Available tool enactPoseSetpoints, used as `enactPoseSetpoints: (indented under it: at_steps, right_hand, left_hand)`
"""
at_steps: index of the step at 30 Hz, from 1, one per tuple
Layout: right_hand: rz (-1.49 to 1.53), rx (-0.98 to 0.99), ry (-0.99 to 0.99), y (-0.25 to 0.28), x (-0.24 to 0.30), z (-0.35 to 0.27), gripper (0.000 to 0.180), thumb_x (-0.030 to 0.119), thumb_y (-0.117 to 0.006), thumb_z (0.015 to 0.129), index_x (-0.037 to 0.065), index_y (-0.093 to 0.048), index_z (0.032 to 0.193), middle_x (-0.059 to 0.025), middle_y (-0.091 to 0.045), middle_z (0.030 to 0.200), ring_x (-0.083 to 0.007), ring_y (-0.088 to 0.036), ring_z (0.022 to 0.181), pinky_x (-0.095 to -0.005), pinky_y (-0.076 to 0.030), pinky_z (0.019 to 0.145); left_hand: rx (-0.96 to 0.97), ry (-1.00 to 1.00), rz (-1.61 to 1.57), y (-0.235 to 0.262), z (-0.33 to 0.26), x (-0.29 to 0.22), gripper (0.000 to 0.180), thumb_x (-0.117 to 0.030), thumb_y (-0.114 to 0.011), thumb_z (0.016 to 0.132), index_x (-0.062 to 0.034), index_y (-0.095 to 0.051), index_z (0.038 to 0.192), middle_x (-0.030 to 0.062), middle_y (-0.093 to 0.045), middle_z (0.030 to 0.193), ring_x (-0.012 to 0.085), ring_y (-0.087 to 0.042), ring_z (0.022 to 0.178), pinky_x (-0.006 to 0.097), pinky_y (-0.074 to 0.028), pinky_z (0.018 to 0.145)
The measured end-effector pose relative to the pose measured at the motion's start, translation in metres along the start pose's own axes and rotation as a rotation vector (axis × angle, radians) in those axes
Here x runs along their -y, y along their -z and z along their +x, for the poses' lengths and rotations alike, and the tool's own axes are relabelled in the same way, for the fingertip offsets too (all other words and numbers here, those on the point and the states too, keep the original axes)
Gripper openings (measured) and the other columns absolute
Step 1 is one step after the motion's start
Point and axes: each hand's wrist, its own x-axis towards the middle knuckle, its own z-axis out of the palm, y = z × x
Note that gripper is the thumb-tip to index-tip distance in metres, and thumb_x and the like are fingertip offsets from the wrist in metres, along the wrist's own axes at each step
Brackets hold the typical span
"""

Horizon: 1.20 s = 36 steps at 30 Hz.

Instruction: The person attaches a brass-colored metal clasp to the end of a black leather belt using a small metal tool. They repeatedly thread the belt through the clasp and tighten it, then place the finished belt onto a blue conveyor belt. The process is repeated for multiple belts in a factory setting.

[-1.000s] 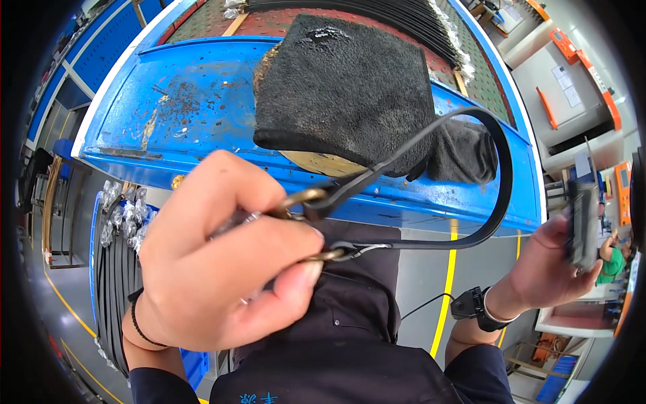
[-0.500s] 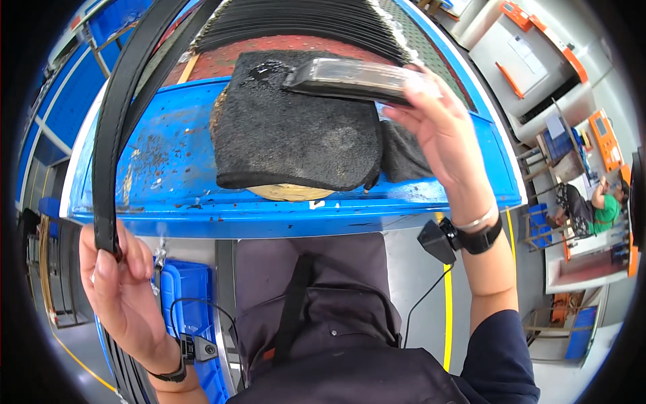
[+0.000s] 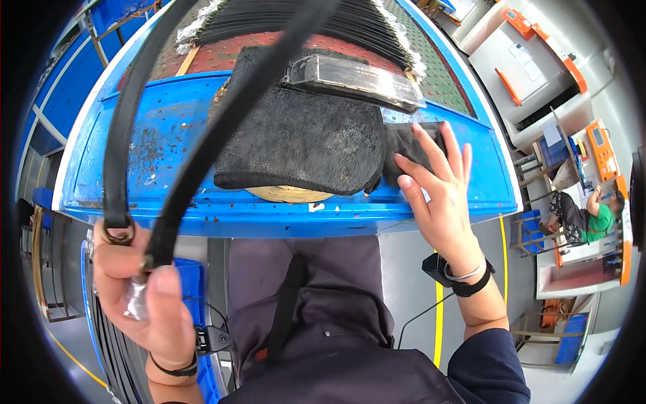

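My left hand is closed around the end parts of a long black strap. Its stitched length runs up and out of the view, and a darker length slants across the bench. A metal ring shows at the strap end, with clear plastic wrap bunched in the palm. My right hand lies with fingers spread at a folded dark grey cloth, its fingertips over the cloth's right part. A long block with a clear, shiny top rests on a worn black cloth pad, clear of both hands.
Under the pad a round wooden piece shows on the blue bench. Several black straps with white-wrapped ends lie at the back. Below left stands a blue bin. Far right, a person in green sits.
My right hand has let go of the clear-topped block, leaving it on the pad, and moved down to the grey cloth. My left hand has turned, and the strap has swung across the pad.
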Motion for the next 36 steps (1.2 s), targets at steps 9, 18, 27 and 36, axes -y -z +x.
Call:
enactPoseSetpoints:
  at_steps: [9,18,27,36]
  right_hand:
    - [-0.009,-0.046,0.001,0.015,0.015,-0.002,0.016,0.016,-0.06,0.076,0.008,-0.067,0.088,-0.0102,-0.043,0.129,-0.0343,-0.023,0.128,-0.0509,-0.009,0.102]
    - [0.164,-0.345,0.52,0.053,0.061,-0.028,0.031,0.048,-0.041,0.085,0.029,-0.065,0.087,-0.0096,-0.021,0.139,-0.0434,-0.005,0.128,-0.058,0.002,0.1]
    - [0.072,-0.327,0.566,0.045,0.074,-0.023,0.038,0.055,-0.038,0.084,0.031,-0.066,0.091,-0.011,-0.013,0.143,-0.0423,0.005,0.129,-0.0562,0.005,0.101]
    - [0.354,-0.217,0.571,0.049,0.066,-0.024,0.044,0.057,-0.033,0.084,0.03,-0.067,0.09,-0.0129,-0.017,0.142,-0.0424,-0.002,0.13,-0.0561,0.003,0.102]
  left_hand:
    - [0.274,-0.362,0.215,-0.017,0.002,-0.026,0.023,-0.006,-0.066,0.063,-0.0076,-0.049,0.078,0.0102,-0.047,0.077,0.0192,-0.042,0.067,0.029,-0.035,0.057]
    - [0.331,-0.5,0.215,-0.032,-0.01,-0.03,0.028,-0.006,-0.068,0.057,-0.011,-0.053,0.08,0.0064,-0.043,0.081,0.0179,-0.044,0.065,0.03,-0.034,0.056]
    - [0.254,-0.61,0.209,-0.039,-0.014,-0.024,0.027,-0.013,-0.067,0.046,-0.0124,-0.059,0.072,0.0057,-0.046,0.081,0.0146,-0.043,0.063,0.029,-0.031,0.057]
    - [0.267,-0.664,0.252,-0.04,-0.013,-0.022,0.026,-0.017,-0.065,0.045,-0.014,-0.059,0.071,0.0044,-0.045,0.08,0.0141,-0.043,0.062,0.028,-0.031,0.059]
